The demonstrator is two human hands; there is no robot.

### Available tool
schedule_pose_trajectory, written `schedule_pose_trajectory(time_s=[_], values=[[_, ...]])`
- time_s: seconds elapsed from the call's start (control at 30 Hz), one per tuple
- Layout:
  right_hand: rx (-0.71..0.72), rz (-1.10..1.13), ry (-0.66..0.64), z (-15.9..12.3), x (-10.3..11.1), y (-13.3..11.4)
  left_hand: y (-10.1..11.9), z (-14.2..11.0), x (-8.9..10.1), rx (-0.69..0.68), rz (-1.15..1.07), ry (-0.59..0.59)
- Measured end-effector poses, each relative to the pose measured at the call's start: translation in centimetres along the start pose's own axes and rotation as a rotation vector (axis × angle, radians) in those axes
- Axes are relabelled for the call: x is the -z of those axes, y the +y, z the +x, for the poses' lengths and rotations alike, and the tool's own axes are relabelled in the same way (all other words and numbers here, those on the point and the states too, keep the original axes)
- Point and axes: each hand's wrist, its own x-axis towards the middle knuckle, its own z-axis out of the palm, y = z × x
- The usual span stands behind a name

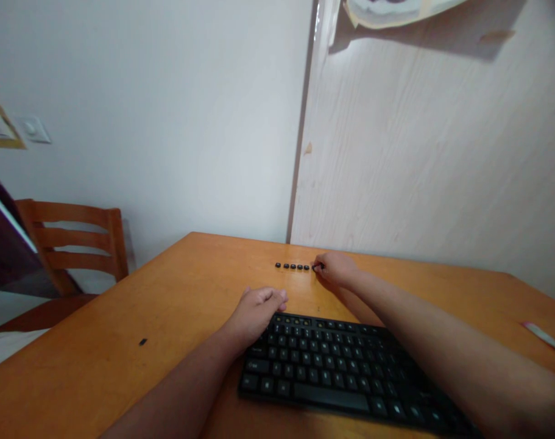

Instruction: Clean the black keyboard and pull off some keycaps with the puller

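A black keyboard (323, 360) lies on the wooden table in front of me. Several sockets in its top row lack their keycaps. My left hand (259, 311) rests at its upper left corner, thumb and fingers closed together; whatever they may hold is hidden. Farther back, my right hand (335, 268) pinches a small black keycap (314, 268) at the tabletop. This keycap is at the right end of a row of several loose keycaps (293, 266), spaced a little apart.
A small dark piece (142, 342) lies on the table (190, 274) at the left. A thin white and pink object (544, 336) lies near the right edge. Behind the table stands a wall (167, 122); a wooden chair (76, 238) is at the left.
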Motion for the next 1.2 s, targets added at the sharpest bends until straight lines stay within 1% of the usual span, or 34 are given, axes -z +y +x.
schedule_pose_trajectory(time_s=[0.17,0.4,0.8,1.03,1.2], values=[[0.003,-0.005,-0.002,-0.01,-0.12,-0.09,0.05,0.02,0.0,0.0,-0.011,-0.014],[0.007,-0.005,0.002,0.11,-0.37,0.04,0.12,0.02,0.02,-0.024,0.029,-0.001],[0.016,0.018,0.023,-0.1,-0.34,-0.04,0.05,0.01,-0.04,-0.026,0.06,0.007],[0.009,0.05,0.03,0.02,-0.49,0.11,0.23,0.03,0.0,-0.042,0.075,0.011],[0.005,0.108,0.041,-0.23,-0.1,0.12,0.24,-0.02,-0.01,-0.026,0.069,0.004]])
